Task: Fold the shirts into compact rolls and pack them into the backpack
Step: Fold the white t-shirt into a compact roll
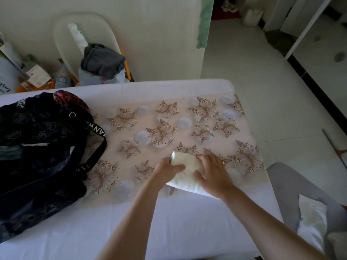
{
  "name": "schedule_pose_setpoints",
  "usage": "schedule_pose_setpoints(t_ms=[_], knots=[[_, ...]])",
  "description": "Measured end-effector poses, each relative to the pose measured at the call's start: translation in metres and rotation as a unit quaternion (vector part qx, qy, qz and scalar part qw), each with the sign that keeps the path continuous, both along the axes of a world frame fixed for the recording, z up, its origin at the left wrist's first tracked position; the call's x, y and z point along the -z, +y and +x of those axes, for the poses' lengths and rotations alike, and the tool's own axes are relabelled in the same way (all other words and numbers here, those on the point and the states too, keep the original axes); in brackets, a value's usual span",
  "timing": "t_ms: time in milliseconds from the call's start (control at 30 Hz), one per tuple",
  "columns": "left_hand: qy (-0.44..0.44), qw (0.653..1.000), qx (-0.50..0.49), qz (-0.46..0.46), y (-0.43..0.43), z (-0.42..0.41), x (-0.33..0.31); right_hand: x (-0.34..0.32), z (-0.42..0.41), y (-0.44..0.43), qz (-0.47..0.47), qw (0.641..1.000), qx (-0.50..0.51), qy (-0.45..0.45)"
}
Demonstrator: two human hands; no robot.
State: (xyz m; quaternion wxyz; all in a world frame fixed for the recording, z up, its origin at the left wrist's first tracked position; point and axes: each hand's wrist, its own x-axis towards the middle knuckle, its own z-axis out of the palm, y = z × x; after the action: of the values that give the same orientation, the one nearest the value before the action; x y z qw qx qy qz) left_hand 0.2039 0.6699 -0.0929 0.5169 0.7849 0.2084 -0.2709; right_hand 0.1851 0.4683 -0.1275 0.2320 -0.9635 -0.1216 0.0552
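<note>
A cream-white shirt roll [187, 167] lies on the flowered cloth [165, 128] near the table's front right. My left hand [166, 170] grips the roll's left side, thumb across its top. From the right, my right hand [213, 170] curls its fingers over the roll's other side. The roll's near end widens out under my right wrist. A dark navy backpack [37, 147] with lettered black straps sits at the table's left, its mouth gaping and a red patterned garment [69, 100] showing at the top.
The table carries a white sheet [169, 222] under the flowered cloth. Behind it a chair holds a grey garment [102, 61] on a pale bundle. Boxes and bottles crowd the back left. A grey chair with white cloth [309, 218] stands at the right.
</note>
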Motion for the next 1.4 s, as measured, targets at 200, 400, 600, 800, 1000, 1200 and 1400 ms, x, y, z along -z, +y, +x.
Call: schedule_pose_setpoints(t_ms=[200, 400, 600, 800, 1000, 1200, 1400], knots=[[-0.239, 0.963, 0.123, 0.032, 0.019, -0.016, -0.029, -0.086, 0.038, -0.004, -0.064, 0.973, -0.118, 0.187], [-0.303, 0.938, 0.143, 0.086, 0.046, -0.043, -0.02, -0.054, 0.02, 0.019, -0.122, 0.975, -0.171, -0.074], [-0.109, 0.912, 0.338, 0.206, 0.056, -0.072, -0.024, 0.0, -0.046, 0.028, -0.178, 0.965, -0.159, -0.109], [-0.373, 0.874, 0.192, 0.244, 0.009, -0.058, -0.011, -0.01, -0.052, 0.01, 0.031, 0.992, -0.099, -0.078], [-0.338, 0.837, 0.299, 0.309, -0.01, -0.075, 0.053, -0.006, -0.03, -0.005, -0.068, 0.989, -0.109, -0.068], [-0.459, 0.766, 0.289, 0.343, 0.001, -0.105, 0.062, 0.016, -0.053, -0.013, -0.141, 0.979, -0.148, 0.006], [-0.339, 0.765, 0.37, 0.404, -0.012, -0.115, 0.058, 0.017, -0.056, -0.02, -0.163, 0.966, -0.198, 0.02]])
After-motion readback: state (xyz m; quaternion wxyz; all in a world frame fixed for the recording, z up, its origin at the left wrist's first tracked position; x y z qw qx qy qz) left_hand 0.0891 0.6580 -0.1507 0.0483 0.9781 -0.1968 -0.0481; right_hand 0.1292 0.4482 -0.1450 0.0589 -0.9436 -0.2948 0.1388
